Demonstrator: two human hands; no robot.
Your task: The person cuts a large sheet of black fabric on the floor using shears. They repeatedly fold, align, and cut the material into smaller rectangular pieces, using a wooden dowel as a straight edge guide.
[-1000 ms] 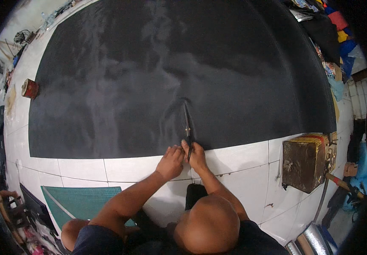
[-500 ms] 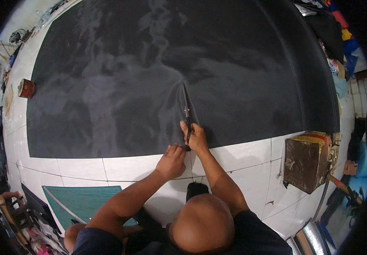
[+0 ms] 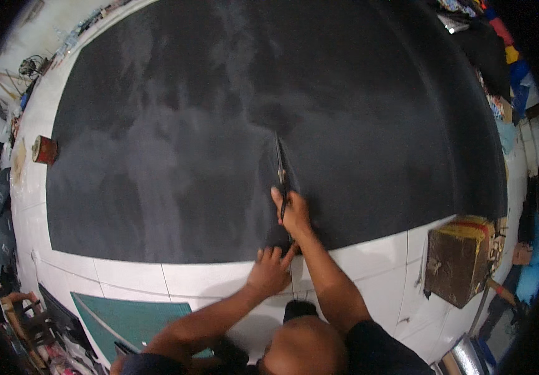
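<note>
A large black sheet of material point(image 3: 188, 187) is spread over the white tiled floor. My right hand point(image 3: 295, 215) is closed around the handles of a pair of scissors point(image 3: 280, 170), whose long blades point away from me into the sheet. A crease and a narrow ridge run along the blades, and the material lifts slightly there. Close to my right wrist, my left hand point(image 3: 270, 272) rests at the sheet's near edge with its fingers apart, their tips touching the material. Whether the left thumb grips the edge from below is hidden.
A green cutting mat point(image 3: 138, 315) lies at the lower left. The red tin point(image 3: 45, 150) sits by the sheet's left edge. On the right stands a brown box-shaped block point(image 3: 454, 265) with a hammer-like handle point(image 3: 500, 290) beside it. Clutter lines both sides.
My right hand and the scissors have moved farther into the sheet, away from its near edge. The fingers of my left hand have spread. The whole view has shifted a little.
</note>
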